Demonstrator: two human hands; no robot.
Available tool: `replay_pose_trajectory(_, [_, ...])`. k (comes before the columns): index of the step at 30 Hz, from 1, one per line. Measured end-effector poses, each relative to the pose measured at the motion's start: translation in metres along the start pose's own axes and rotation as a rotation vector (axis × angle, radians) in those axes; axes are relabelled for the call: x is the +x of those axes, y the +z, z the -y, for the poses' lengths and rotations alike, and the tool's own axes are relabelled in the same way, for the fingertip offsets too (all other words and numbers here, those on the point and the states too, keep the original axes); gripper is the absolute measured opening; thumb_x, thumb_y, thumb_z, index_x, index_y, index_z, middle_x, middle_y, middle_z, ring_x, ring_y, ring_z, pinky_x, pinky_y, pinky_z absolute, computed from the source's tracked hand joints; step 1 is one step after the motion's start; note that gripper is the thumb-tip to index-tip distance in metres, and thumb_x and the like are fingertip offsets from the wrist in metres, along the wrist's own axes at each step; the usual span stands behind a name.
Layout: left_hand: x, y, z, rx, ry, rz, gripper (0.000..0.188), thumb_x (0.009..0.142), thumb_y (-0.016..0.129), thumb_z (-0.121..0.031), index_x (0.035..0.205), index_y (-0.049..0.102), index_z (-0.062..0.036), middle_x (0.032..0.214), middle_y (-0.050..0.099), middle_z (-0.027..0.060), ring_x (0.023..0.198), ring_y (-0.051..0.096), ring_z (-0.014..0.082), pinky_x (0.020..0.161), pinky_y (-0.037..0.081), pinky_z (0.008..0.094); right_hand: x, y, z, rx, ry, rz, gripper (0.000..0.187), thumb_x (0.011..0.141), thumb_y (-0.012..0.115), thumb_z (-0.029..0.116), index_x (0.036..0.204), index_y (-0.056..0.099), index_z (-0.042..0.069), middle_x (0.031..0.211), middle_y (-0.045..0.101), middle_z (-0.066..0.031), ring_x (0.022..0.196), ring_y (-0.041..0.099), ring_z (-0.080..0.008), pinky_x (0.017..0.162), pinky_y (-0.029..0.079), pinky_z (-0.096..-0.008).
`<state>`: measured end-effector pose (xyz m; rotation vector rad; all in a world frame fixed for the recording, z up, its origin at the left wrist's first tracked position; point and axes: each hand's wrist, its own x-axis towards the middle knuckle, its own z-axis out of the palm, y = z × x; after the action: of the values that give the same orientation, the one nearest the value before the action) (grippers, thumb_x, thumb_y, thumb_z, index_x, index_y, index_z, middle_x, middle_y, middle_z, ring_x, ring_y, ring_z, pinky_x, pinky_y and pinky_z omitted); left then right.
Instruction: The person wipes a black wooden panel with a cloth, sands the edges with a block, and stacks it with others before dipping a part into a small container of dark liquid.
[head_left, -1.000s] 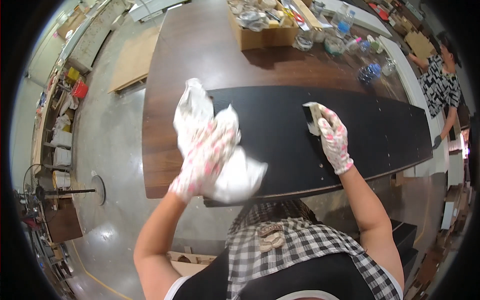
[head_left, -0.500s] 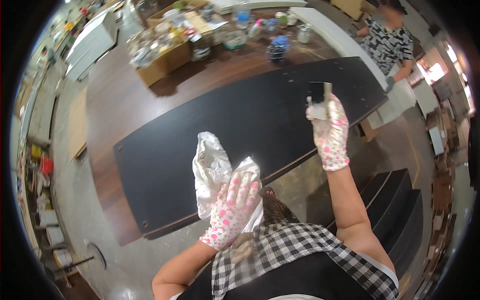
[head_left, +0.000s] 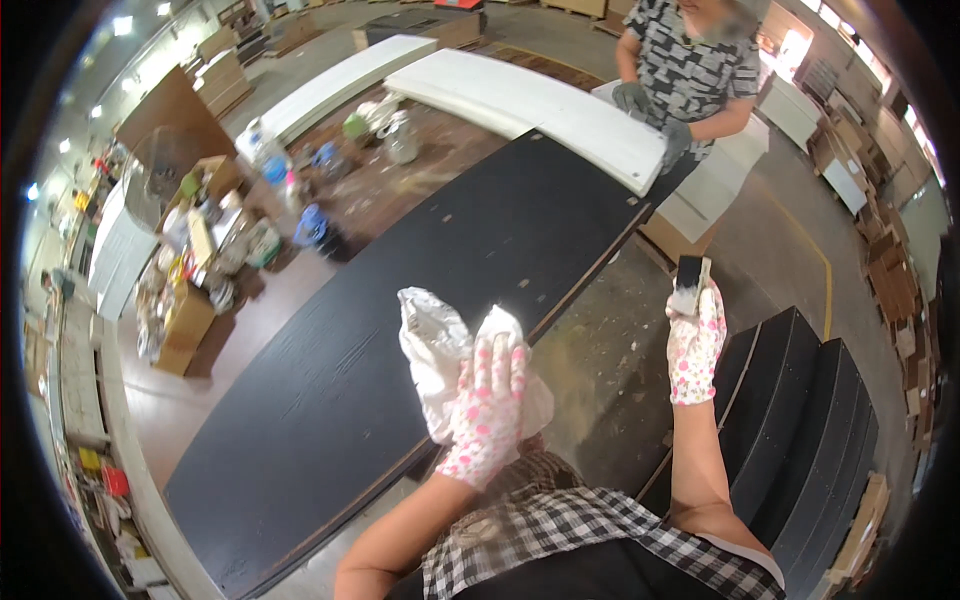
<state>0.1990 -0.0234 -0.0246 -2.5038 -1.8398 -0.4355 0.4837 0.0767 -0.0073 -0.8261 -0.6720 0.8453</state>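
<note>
Two risks are being judged here: the white rag [head_left: 440, 345] is only being pinched loosely by the left hand [head_left: 487, 405] above the near edge of the black panel [head_left: 400, 300] and could slip off. The small dark block [head_left: 690, 283], clamped in the right hand [head_left: 694, 345], is being held raised off the panel's near side over the floor, so grit could be carried back.

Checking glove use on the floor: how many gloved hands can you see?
4: the left hand on a white rag, the right hand holding a small block, and a co-worker's two grey-gloved hands on the white board.
</note>
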Motion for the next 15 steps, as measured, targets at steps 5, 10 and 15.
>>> replay_pose_trajectory(5, [0.165, 0.09, -0.05, -0.134, 0.064, -0.143, 0.056, 0.094, 0.045, -0.015, 0.148, 0.039, -0.0053, 0.151, 0.04, 0.0201, 0.145, 0.032, 0.0381, 0.119, 0.028, 0.0524, 0.056, -0.07, 0.005, -0.094, 0.013, -0.188, 0.04, 0.1, 0.06, 0.019, 0.134, 0.054, -0.002, 0.109, 0.068, -0.0179, 0.086, 0.067, -0.0206, 0.067, 0.054, -0.0286])
replay_pose_trajectory(10, [0.303, 0.097, -0.106, -0.186, 0.155, -0.217, 0.054, 0.099, 0.039, -0.022, 0.145, 0.041, 0.0048, 0.153, 0.036, 0.027, 0.145, 0.031, 0.0428, 0.12, 0.02, 0.0529, 0.07, -0.13, 0.01, -0.171, 0.015, -0.222, 0.029, 0.102, 0.054, 0.012, 0.129, 0.057, 0.001, 0.107, 0.067, -0.0114, 0.086, 0.067, -0.0191, 0.068, 0.054, -0.0279])
replay_pose_trajectory(15, [0.326, 0.122, -0.107, -0.118, 0.205, -0.155, 0.052, 0.102, 0.034, -0.027, 0.147, 0.044, -0.0064, 0.149, 0.047, 0.0121, 0.141, 0.038, 0.0344, 0.12, 0.022, 0.0493, 0.091, -0.172, -0.013, 0.113, 0.137, -0.08, 0.035, 0.102, 0.057, 0.017, 0.135, 0.053, 0.006, 0.122, 0.063, -0.0084, 0.105, 0.064, -0.021, 0.082, 0.054, -0.0333])
